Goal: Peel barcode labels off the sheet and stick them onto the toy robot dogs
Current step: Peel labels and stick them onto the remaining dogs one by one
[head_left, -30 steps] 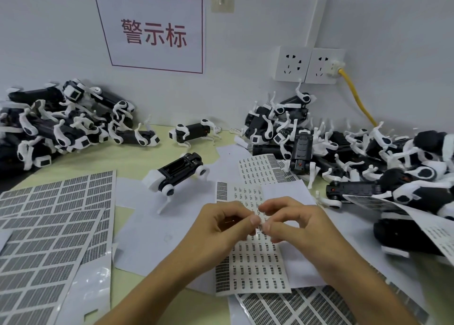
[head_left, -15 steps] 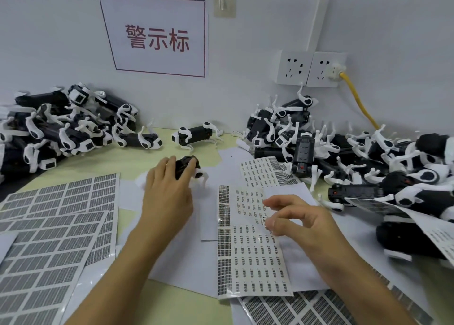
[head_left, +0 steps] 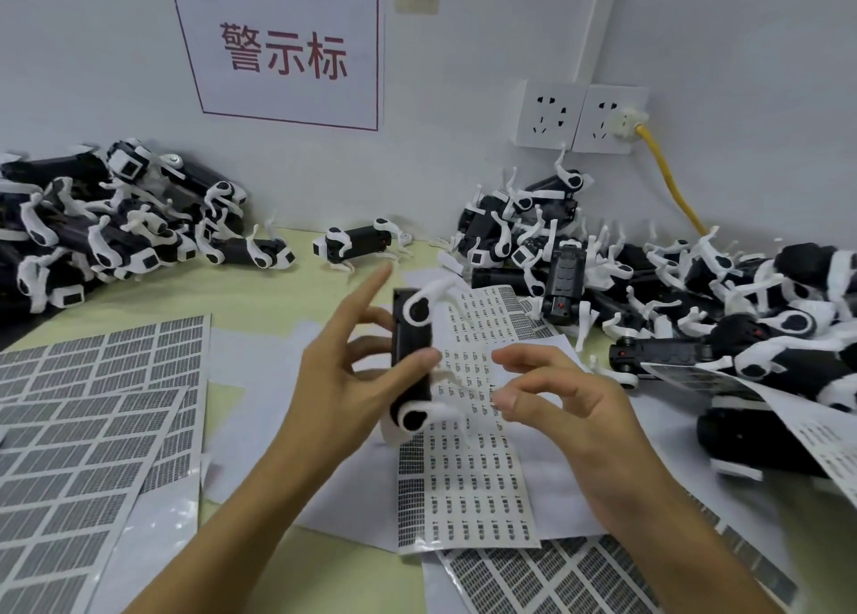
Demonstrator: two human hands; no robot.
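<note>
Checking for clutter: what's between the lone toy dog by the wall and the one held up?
Head view: only bare yellow-green table and the left hand's raised fingertip.

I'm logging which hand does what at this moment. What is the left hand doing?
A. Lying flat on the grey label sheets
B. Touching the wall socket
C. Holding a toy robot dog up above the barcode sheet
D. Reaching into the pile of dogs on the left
C: the left hand grips a black-and-white toy robot dog between thumb and fingers, raised over the barcode sheet, while the right hand is close beside it.
</note>
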